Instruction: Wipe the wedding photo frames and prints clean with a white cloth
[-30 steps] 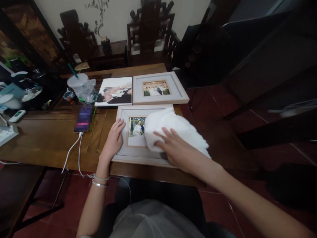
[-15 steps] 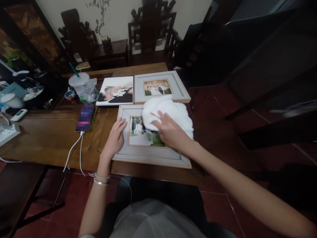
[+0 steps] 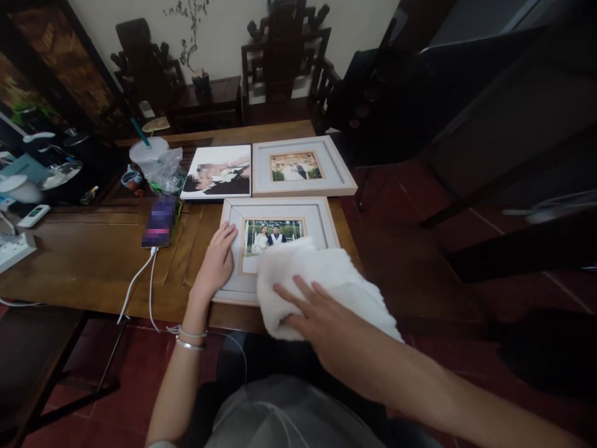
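A picture frame (image 3: 233,239) with a grey mat and pale wood border lies flat on the table, holding a photo of a couple on a swing. My left hand (image 3: 218,258) rests on its left border, fingers stretched out together. Over the frame's lower right part, my right hand (image 3: 326,323) holds a white towel (image 3: 354,292), fingers spread across the top of it. The towel hides that corner and part of the photo, and hangs past the front edge.
Behind the frame lie a second picture frame (image 3: 340,168) and a photo panel (image 3: 233,186). Further left are a phone (image 3: 161,224) with white cables, a lidded cup (image 3: 144,152) with a green straw, a plastic bag (image 3: 165,171) and a power strip (image 3: 16,249).
My right hand has drawn the towel from the frame's upper right toward me, down over its lower right edge. The couple in the photo now shows. My left hand stays put.
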